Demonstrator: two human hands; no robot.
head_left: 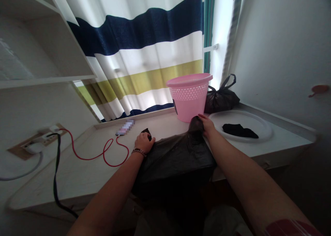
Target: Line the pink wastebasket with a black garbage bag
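Observation:
A thin black plastic bag point(176, 153) is stretched between my two hands, its lower part hanging over the desk's front edge. My left hand point(144, 142), with a beaded bracelet at the wrist, is closed on the bag's left top corner. My right hand point(206, 125) grips the right top corner, fingers wrapped in the plastic. Just behind my right hand stands a pink plastic bin point(190, 98) with a perforated upper band, upright on the desk. Whatever may be inside the bag cannot be seen.
A tied black bag point(222, 98) sits behind the bin. At the right, a round whitish lid point(267, 132) carries a folded black cloth point(239, 130). A phone point(125, 127) lies at the left on a red cable point(108, 164), near a wall socket panel point(33, 143). Shelves overhang the left side.

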